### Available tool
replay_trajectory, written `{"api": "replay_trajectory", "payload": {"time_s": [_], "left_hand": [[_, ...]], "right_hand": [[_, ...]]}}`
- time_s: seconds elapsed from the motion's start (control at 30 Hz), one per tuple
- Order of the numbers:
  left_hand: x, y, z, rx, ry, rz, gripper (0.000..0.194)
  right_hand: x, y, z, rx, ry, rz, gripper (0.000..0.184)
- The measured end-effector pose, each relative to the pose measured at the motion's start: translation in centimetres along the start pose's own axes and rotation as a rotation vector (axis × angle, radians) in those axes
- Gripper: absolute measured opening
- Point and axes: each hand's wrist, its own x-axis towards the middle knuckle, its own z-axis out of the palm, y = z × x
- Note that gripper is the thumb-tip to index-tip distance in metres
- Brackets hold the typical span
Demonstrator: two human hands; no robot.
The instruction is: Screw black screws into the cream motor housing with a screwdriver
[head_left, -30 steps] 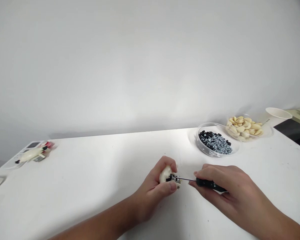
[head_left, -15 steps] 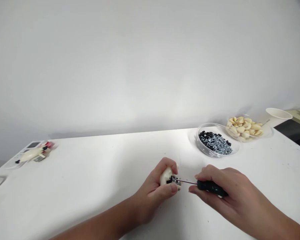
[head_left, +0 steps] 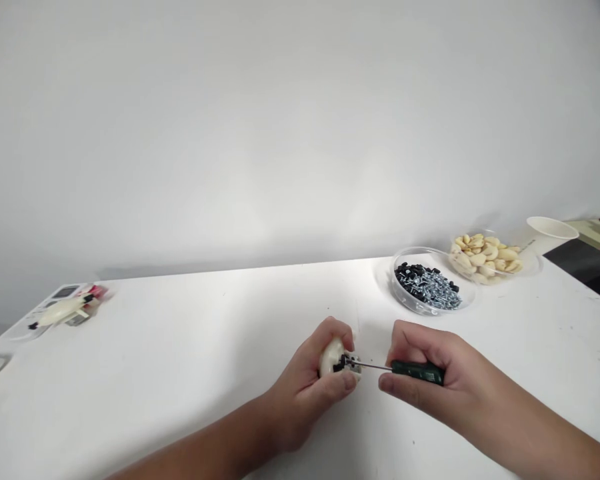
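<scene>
My left hand (head_left: pixel 313 387) is closed round a small cream rounded part (head_left: pixel 330 359) with black and metal pieces at its right end. A screwdriver (head_left: pixel 416 371) with a dark green handle lies in my closed right hand (head_left: pixel 440 367), gripped between thumb and fingers. Its thin shaft points left, and the tip meets the metal end of the cream part. The exact spot under the tip is too small to make out. Both hands are low over the white table (head_left: pixel 190 360).
Behind my right hand stands a clear dish of screws and black pieces (head_left: pixel 427 287). Next to it are a dish of cream parts (head_left: pixel 487 257) and a white cup (head_left: pixel 550 233). At the far left, an assembled cream piece (head_left: pixel 63 311) lies on a white device (head_left: pixel 45 307).
My right hand has shifted its fingers and grip on the screwdriver handle, which now lies more level. The cream part stays in my left hand, and the view has moved slightly.
</scene>
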Motion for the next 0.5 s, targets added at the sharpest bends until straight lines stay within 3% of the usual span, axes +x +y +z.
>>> {"api": "replay_trajectory", "payload": {"time_s": [0.3, 0.4, 0.5], "left_hand": [[-0.1, 0.3, 0.2, 0.14, 0.011, 0.106, 0.028], [0.1, 0.1, 0.2, 0.132, 0.028, 0.134, 0.031], [0.2, -0.3, 0.3, 0.009, 0.056, 0.047, 0.032]], "right_hand": [[0.8, 0.3, -0.3, 0.393, -0.204, 0.181, 0.033], [0.8, 0.4, -0.1, 0.377, -0.207, 0.11, 0.028], [0.5, 0.8, 0.3, 0.229, -0.09, 0.001, 0.023]]}}
